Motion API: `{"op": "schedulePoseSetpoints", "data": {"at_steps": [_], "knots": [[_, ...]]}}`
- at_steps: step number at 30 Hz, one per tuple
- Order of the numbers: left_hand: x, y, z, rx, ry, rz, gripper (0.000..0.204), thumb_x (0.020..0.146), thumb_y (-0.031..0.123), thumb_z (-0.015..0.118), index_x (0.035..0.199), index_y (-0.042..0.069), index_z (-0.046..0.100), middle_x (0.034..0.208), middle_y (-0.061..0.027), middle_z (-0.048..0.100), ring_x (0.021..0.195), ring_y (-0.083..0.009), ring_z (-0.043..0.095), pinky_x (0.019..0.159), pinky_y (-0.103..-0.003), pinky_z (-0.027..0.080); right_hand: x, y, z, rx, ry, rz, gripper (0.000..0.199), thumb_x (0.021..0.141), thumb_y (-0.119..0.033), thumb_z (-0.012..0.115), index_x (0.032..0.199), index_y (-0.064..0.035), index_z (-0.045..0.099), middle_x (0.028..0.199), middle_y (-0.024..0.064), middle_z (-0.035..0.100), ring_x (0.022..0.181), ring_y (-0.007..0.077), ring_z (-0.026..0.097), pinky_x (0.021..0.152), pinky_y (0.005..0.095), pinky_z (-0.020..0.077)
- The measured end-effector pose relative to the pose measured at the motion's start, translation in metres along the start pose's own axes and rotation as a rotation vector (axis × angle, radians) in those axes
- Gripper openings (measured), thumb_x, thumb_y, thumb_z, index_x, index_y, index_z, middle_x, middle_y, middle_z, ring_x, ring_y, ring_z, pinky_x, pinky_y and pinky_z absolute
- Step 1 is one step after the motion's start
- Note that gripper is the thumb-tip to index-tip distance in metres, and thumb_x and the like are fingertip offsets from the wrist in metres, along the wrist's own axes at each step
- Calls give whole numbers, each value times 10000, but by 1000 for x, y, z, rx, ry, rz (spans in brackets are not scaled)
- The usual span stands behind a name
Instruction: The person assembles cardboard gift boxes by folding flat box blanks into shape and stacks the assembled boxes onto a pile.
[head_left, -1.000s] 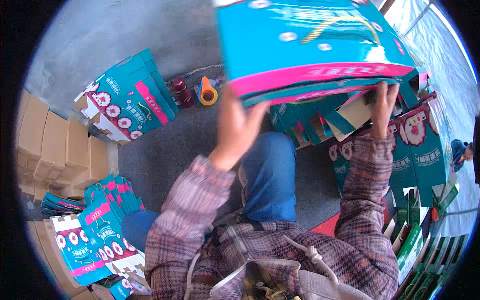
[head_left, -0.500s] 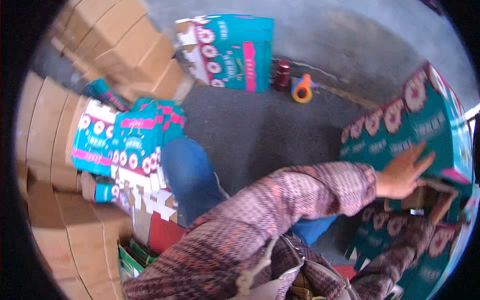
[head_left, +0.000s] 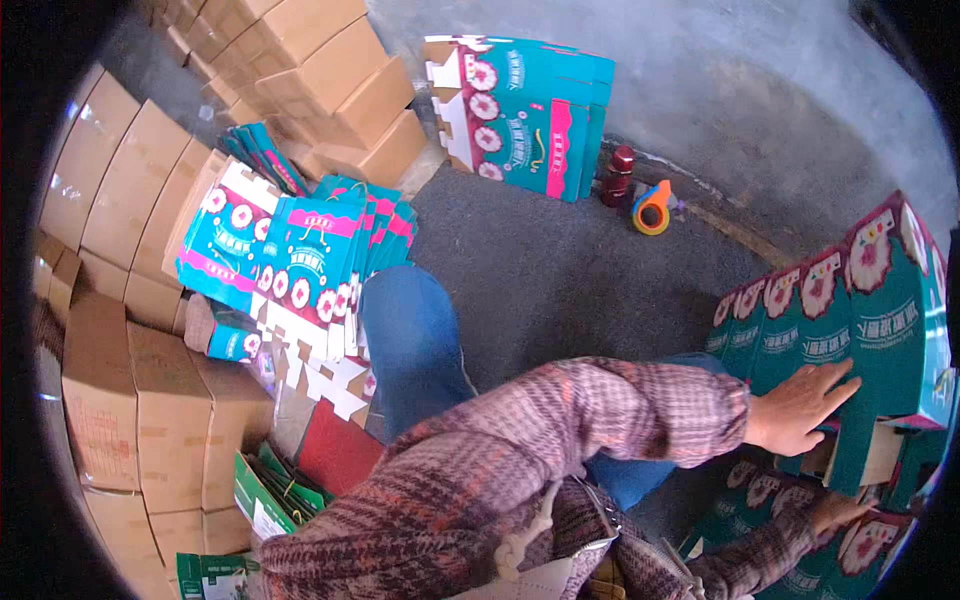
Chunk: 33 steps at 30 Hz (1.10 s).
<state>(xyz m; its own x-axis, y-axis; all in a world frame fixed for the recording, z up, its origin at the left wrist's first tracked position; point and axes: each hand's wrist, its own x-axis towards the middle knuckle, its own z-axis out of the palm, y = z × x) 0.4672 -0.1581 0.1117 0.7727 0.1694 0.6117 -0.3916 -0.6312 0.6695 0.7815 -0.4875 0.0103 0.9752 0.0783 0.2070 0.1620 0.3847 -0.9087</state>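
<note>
My left hand (head_left: 798, 410) reaches across to the right with its fingers spread. It lies on the front of a teal carton (head_left: 885, 350) with pink-and-white round prints, at the near end of an upper row. A flap (head_left: 880, 455) with a bare cardboard side hangs below that carton. Lower down, my right hand (head_left: 838, 508) is beside the top of another row of teal cartons (head_left: 865, 545). Its fingertips are small and partly hidden near the carton edge, so its grip is unclear.
Flat teal cartons (head_left: 320, 250) lie stacked on the left, and more flat cartons (head_left: 540, 120) lean against the wall. A dark red flask (head_left: 618, 175) and an orange-yellow tape dispenser (head_left: 652, 210) stand on the floor. Brown boxes (head_left: 165, 410) are piled along the left.
The view has shifted, so the scene sits lower and farther right. My right hand has moved down from the upper carton's open end toward the lower row. My left hand stays on the upper carton.
</note>
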Motion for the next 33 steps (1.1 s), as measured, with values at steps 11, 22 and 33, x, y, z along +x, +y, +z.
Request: {"op": "schedulePoseSetpoints", "data": {"at_steps": [11, 22, 33], "knots": [[-244, 37, -279, 884, -31, -621, 519, 750, 287, 689, 1172, 30, 530, 1198, -169, 524, 1136, -344, 487, 921, -482, 385, -223, -131, 200, -576, 152, -919, 572, 915, -384, 554, 1320, 1, 433, 1336, 189, 405, 1177, 319, 456, 953, 428, 437], [-400, 41, -327, 1009, 621, -753, 522, 831, 298, 643, 1244, 10, 503, 1237, -203, 504, 1157, -372, 465, 992, -441, 361, -342, -29, 434, -596, -1071, -765, 305, 917, -32, 481, 1213, 21, 531, 1216, 154, 561, 1157, 294, 515, 996, 382, 372], [-578, -39, -382, -393, 1657, -940, 327, 909, 304, 551, 1107, 45, 578, 1034, -52, 610, 970, -177, 570, 860, -330, 446, -386, 103, 469, -1145, -1910, -551, 307, 844, -163, 601, 1107, -8, 563, 1068, 198, 603, 963, 375, 590, 804, 428, 478]]}}
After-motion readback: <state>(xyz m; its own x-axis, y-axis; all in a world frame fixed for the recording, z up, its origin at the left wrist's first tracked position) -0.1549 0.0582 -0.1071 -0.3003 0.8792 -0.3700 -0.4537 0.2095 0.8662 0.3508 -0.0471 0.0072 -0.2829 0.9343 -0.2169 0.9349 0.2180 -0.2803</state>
